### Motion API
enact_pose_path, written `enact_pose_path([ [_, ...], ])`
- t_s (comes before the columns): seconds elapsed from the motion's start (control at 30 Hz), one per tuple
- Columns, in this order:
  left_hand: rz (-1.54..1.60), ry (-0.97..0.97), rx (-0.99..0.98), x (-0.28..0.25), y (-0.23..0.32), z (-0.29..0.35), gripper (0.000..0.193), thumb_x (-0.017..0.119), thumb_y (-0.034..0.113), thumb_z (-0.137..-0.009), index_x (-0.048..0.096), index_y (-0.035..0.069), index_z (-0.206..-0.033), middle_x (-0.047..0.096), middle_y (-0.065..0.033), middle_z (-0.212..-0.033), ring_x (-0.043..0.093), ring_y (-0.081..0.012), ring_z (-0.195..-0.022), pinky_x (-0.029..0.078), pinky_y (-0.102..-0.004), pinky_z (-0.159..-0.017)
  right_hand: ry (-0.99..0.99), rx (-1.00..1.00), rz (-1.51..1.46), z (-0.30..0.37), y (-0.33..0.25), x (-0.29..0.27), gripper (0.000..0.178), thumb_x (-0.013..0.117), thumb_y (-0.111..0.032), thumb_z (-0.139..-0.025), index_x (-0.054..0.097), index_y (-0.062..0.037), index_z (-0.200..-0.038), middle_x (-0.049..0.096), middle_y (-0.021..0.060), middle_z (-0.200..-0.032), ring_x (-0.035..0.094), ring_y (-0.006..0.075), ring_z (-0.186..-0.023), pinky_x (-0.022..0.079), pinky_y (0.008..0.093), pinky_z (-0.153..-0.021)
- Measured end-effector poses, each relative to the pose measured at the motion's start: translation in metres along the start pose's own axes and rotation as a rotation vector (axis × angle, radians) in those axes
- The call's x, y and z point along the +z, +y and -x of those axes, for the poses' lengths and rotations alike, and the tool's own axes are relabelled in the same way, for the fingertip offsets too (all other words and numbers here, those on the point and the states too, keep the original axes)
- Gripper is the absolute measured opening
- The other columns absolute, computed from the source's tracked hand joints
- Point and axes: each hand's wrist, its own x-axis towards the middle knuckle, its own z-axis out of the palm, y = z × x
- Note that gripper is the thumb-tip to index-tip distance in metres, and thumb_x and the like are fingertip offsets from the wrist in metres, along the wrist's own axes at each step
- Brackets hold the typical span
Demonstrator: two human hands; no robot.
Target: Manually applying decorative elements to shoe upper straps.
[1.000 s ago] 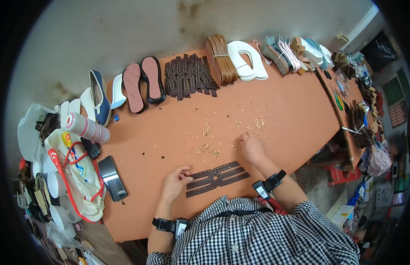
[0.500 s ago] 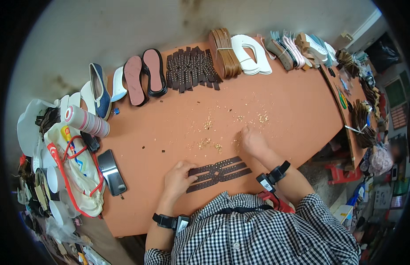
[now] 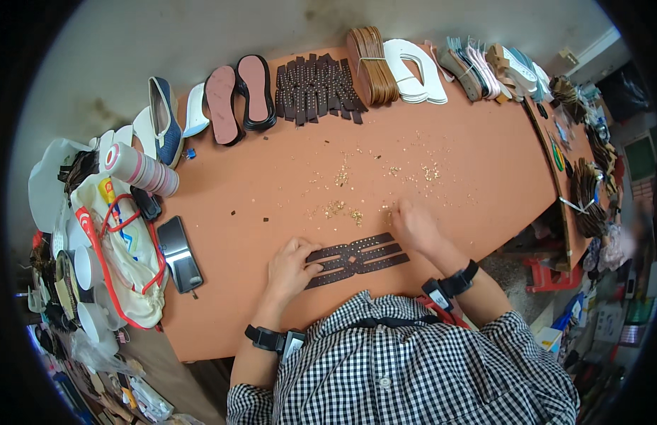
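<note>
A dark brown slotted shoe upper [image 3: 355, 260] with rows of small metal studs and a diamond-shaped hole in its middle lies flat on the table. My left hand [image 3: 292, 265] grips its left end between thumb and fingers. To the right of the small gold studs [image 3: 335, 208], my right hand [image 3: 415, 225] is just above the table with its fingers pinched together. What those fingertips hold, if anything, is too small to make out. More gold studs [image 3: 431, 172] are scattered farther back.
Along the back of the orange table [image 3: 236, 255] stand pink-topped soles [image 3: 223, 106], studded brown straps [image 3: 316, 88], tied brown strips [image 3: 374, 67] and white cutouts [image 3: 413, 91]. A phone [image 3: 178, 255], striped cup stack [image 3: 141, 170] and cloth bag [image 3: 141, 283] are at left.
The whole view has shifted a little, so the table sits higher in it. My right hand has come slightly nearer to the shoe upper. My left hand keeps its grip.
</note>
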Motion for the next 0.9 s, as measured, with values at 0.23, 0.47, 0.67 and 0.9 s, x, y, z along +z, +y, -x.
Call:
enact_pose_path([
  [0.23, 0.003, -0.034, -0.041, -0.001, 0.002, -0.003, 0.033, 0.073, 0.013, -0.068, 0.066, 0.013, -0.1, 0.058, -0.002, -0.094, 0.058, -0.0211, -0.088, 0.048, -0.0336, -0.076, 0.046, -0.075, -0.193, 0.05, -0.012, 0.019, 0.012, 0.05, -0.01, -0.085, 0.05, 0.0002, -0.09, 0.057, 0.0221, -0.083, 0.059, 0.0389, -0.074, 0.048, 0.047, -0.064],
  [0.47, -0.009, -0.006, -0.035, 0.002, 0.003, -0.001, 0.03, 0.072, 0.012, -0.069, 0.066, 0.012, -0.099, 0.058, -0.0021, -0.093, 0.057, -0.0202, -0.088, 0.048, -0.0331, -0.076, 0.052, -0.085, -0.203, 0.058, -0.024, 0.023, 0.011, 0.052, -0.008, -0.084, 0.05, -0.0009, -0.092, 0.057, 0.0204, -0.085, 0.059, 0.0379, -0.075, 0.048, 0.0446, -0.067],
  [0.67, -0.012, -0.005, -0.069, -0.002, 0.007, 0.003, 0.03, 0.071, 0.012, -0.069, 0.066, 0.012, -0.099, 0.057, -0.0022, -0.094, 0.057, -0.0201, -0.09, 0.048, -0.0334, -0.078, 0.037, -0.095, -0.213, 0.061, -0.027, 0.021, 0.011, 0.05, -0.008, -0.084, 0.049, -0.0002, -0.091, 0.057, 0.0208, -0.086, 0.06, 0.0381, -0.077, 0.048, 0.0453, -0.068],
  [0.9, -0.042, 0.0, -0.021, 0.001, 0.002, 0.0, 0.032, 0.071, 0.014, -0.069, 0.066, 0.012, -0.1, 0.058, -0.0025, -0.097, 0.057, -0.0215, -0.094, 0.048, -0.0345, -0.08, -0.062, -0.125, -0.149, 0.053, -0.038, 0.023, 0.011, 0.052, -0.009, -0.085, 0.048, -0.002, -0.092, 0.057, 0.0203, -0.084, 0.059, 0.04, -0.075, 0.047, 0.0462, -0.066],
])
